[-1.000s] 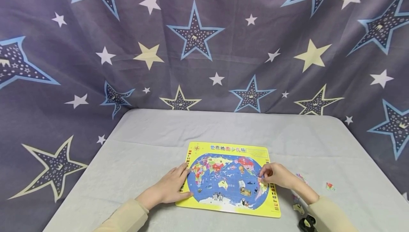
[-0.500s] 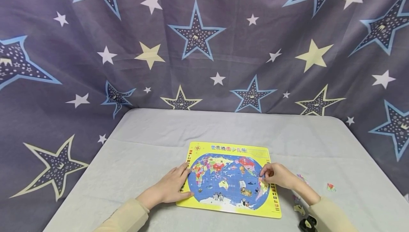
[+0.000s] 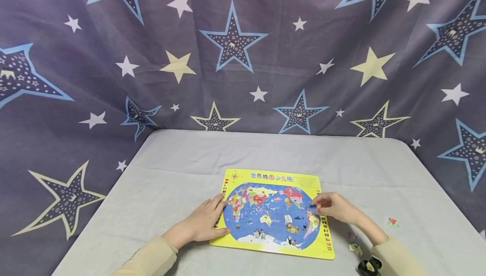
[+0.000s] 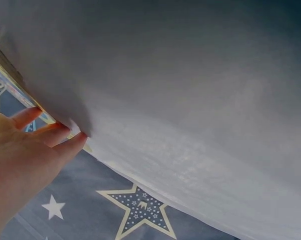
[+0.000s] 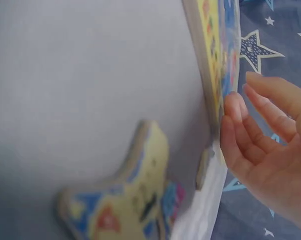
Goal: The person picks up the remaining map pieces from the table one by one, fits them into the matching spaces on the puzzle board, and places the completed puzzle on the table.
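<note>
A yellow-bordered world map puzzle board lies flat on the table, its blue oval filled with coloured continents and animals. My left hand rests on the board's left edge with fingers spread; in the left wrist view its fingertips lie along that edge. Over the board's right edge, beside South America, is my right hand. Its fingers are loosely bent, and the right wrist view shows thumb and fingers apart with nothing between them. Close below that hand, a yellow puzzle piece lies on the table.
Right of the board, a small red and green piece lies alone. A purple piece is near the right forearm. A black device sits beside the right sleeve. A star-patterned curtain hangs behind the pale cloth-covered table.
My right hand has drawn back slightly to the right, its fingers loosening from the South America area of the map. The left hand and board stay where they were.
</note>
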`<action>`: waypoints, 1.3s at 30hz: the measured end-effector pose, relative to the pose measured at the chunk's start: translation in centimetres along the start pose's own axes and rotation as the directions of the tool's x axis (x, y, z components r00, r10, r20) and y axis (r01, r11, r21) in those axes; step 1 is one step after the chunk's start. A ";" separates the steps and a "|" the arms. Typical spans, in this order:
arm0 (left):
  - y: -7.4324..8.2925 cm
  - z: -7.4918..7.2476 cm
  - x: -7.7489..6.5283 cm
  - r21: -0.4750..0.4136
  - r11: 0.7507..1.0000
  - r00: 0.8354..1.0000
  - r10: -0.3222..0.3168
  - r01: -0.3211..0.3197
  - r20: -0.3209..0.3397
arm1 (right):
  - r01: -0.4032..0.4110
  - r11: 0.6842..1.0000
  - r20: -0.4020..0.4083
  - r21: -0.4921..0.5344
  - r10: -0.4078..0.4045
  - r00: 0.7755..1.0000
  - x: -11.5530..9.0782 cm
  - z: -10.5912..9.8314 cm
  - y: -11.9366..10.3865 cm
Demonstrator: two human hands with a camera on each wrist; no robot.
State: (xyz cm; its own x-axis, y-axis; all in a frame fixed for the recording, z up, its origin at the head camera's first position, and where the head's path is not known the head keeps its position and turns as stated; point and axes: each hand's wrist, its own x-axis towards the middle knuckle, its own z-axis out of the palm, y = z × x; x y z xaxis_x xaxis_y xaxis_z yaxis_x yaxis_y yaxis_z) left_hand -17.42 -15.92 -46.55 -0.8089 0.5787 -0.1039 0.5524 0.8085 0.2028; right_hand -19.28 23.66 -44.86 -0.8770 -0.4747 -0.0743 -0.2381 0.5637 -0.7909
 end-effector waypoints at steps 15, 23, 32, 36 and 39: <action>0.0 -0.1 -0.1 -0.017 1.000 1.000 0.001 -0.001 0.006 | -0.024 1.000 -0.072 -0.002 0.024 0.997 -1.7 -2.2 0.6; 0.1 -0.1 -0.1 -0.028 1.000 1.000 0.006 -0.006 -0.002 | 0.016 1.000 -0.120 -0.015 -0.018 0.993 -2.5 -3.3 0.9; 0.1 -0.2 0.0 -0.015 1.000 1.000 0.009 -0.009 -0.005 | 0.013 0.997 -0.188 -0.078 -0.028 0.982 -3.7 -4.3 1.6; 0.2 -0.2 0.0 -0.017 1.000 1.000 0.004 -0.004 0.000 | 0.000 0.995 -0.209 -0.101 -0.021 0.978 -4.3 -4.6 1.8; 0.2 -0.2 0.1 -0.020 1.000 1.000 -0.005 0.005 0.008 | -0.025 0.994 -0.220 -0.106 0.001 0.976 -4.8 -4.8 1.9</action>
State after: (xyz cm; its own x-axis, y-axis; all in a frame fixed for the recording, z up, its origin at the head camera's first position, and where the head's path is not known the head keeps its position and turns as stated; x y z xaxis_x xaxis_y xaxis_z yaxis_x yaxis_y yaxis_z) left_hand -17.42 -15.76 -46.35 -0.8101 0.5754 -0.1130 0.5439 0.8093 0.2219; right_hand -17.53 30.25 -43.08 -0.9475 -0.3141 0.0602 -0.2592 0.6435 -0.7202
